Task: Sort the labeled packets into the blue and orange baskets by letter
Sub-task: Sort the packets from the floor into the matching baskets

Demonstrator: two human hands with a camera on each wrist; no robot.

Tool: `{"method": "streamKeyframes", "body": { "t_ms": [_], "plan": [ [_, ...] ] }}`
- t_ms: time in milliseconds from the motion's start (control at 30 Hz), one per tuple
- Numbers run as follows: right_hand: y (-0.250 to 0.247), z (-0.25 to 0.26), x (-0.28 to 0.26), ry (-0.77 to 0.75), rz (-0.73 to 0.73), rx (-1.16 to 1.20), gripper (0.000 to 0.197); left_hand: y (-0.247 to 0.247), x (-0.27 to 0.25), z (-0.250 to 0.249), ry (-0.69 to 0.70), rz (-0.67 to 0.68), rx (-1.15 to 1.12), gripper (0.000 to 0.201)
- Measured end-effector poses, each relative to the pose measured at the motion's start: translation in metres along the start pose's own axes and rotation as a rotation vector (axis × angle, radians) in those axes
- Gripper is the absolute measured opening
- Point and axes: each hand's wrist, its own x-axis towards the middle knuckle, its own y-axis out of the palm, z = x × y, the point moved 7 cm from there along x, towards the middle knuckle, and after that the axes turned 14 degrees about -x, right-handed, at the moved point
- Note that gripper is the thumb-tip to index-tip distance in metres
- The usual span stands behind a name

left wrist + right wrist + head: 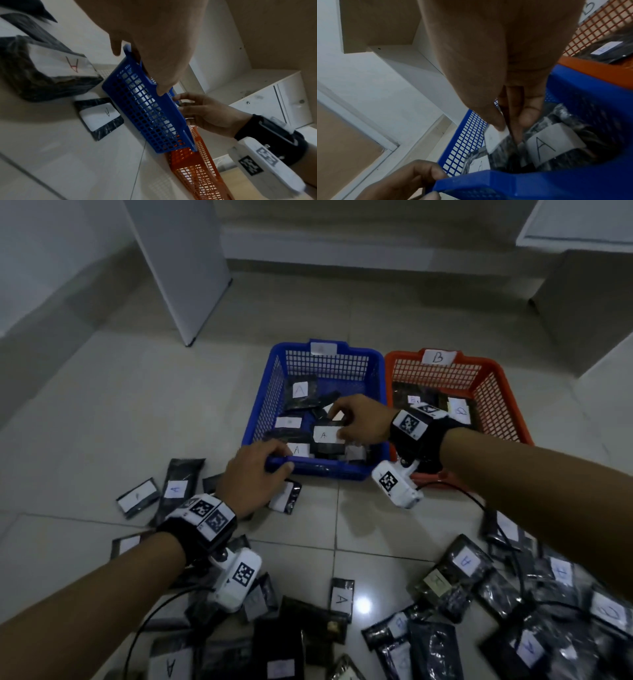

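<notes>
The blue basket [329, 470] stands on the floor with the orange basket [493, 364], labelled B, touching its right side. Several black packets with white A labels lie in the blue one. My left hand [279, 462] grips the blue basket's near rim [130, 70], fingers curled over the edge. My right hand [337, 422] reaches into the blue basket, where thumb and fingers pinch a black packet [494, 139] by its top edge, just above the other packets. An A-labelled packet [554, 143] lies right beside it. The held packet's letter cannot be read.
Several loose labelled packets [466, 566] are scattered over the tiled floor near me, left, front and right. Two A packets [101, 116] lie by the blue basket's left corner. White cabinet panels [185, 268] stand behind the baskets. Cables trail from both wrist cameras.
</notes>
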Motion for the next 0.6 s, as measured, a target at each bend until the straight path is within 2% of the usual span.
{"method": "streamKeyframes", "body": {
  "t_ms": [133, 200, 300, 400, 467, 500, 533, 600],
  "plan": [
    [0.019, 0.009, 0.014, -0.013, 0.132, -0.289, 0.035, 0.001, 0.000, 0.005, 0.011, 0.025, -0.041, 0.017],
    [0.016, 0.011, 0.014, -0.015, 0.073, -0.320, 0.032, -0.002, -0.002, 0.005, 0.025, -0.015, -0.049, 0.014],
    [0.003, 0.009, 0.009, -0.017, -0.065, -0.246, 0.022, -0.009, -0.011, 0.002, 0.091, -0.097, -0.009, 0.022],
    [-0.005, 0.022, -0.015, -0.099, -0.231, -0.133, 0.016, -0.013, -0.028, -0.014, 0.244, -0.134, 0.158, 0.019],
    [0.004, 0.040, -0.038, -0.198, -0.277, -0.043, 0.009, -0.002, -0.036, -0.023, 0.351, -0.007, 0.206, 0.012],
    [0.015, 0.051, -0.051, -0.260, -0.244, -0.043, 0.006, 0.007, -0.040, -0.021, 0.342, 0.104, 0.201, 0.010],
    [0.032, 0.059, -0.062, -0.318, -0.166, -0.088, 0.006, 0.017, -0.042, -0.013, 0.309, 0.213, 0.206, 0.012],
    [0.082, 0.060, -0.081, -0.353, 0.129, -0.245, 0.007, 0.034, -0.045, 0.010, 0.209, 0.386, 0.268, 0.033]
  ]
}}
